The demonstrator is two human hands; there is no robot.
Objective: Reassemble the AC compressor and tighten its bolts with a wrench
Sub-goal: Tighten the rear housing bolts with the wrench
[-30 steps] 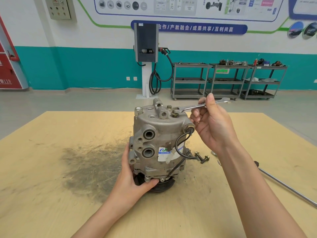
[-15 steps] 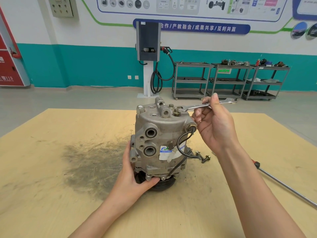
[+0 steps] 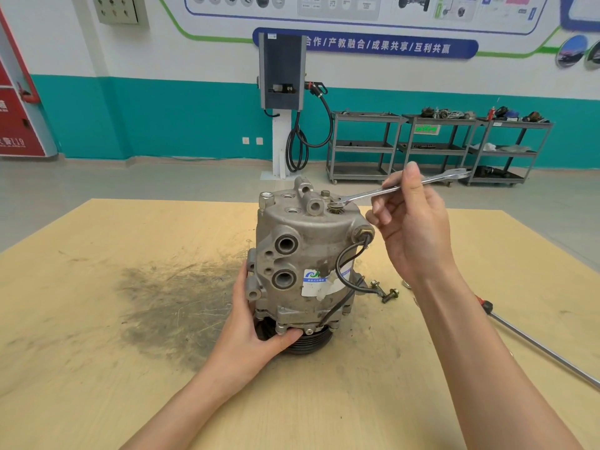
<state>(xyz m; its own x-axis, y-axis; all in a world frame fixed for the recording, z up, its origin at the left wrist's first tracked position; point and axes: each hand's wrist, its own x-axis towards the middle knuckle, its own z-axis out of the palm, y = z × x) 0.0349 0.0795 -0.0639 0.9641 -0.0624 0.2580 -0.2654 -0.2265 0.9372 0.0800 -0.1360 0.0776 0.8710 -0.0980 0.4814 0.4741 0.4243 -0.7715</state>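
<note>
The compressor point(image 3: 305, 267) stands upright on the bench point(image 3: 97, 319), likely heavy, rigid cast metal; left hand point(image 3: 256, 332) grasps its base; right hand point(image 3: 412, 222) pinches the wrench point(image 3: 399, 187), seated on the top bolt point(image 3: 336, 208) left of its fingers.

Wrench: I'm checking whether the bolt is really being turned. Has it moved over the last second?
Yes. The wrench head stays on the bolt atop the compressor, but its handle end has swung right, farther from the compressor's body.
</note>
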